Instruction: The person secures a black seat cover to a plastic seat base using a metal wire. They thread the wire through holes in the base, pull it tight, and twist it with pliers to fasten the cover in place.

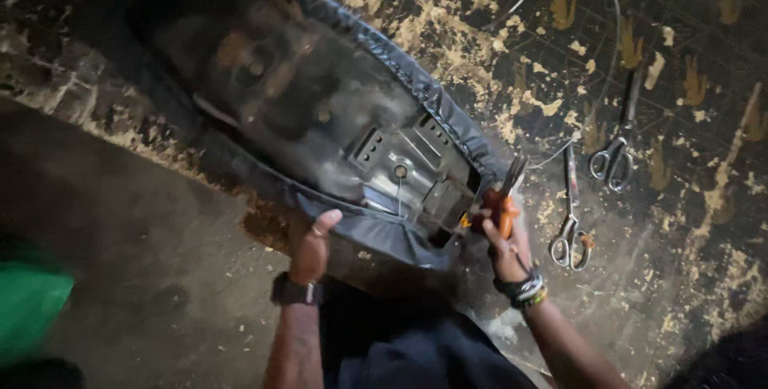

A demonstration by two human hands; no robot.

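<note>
An upturned motorcycle seat (320, 109) lies on the floor, its dark plastic base facing up and a black cover folded around its rim. My left hand (310, 246) presses the cover's near edge against the seat, thumb up. My right hand (504, 241) grips orange-handled pliers (502, 197), whose jaws point up at the seat's near right corner. A black watch sits on my left wrist and dark bands on my right.
Two pairs of scissors lie on the worn patterned floor at the right, one (570, 221) close to my right hand, another (618, 145) farther off. A thin wire (596, 13) loops above them. Something green (28, 301) sits at the left edge.
</note>
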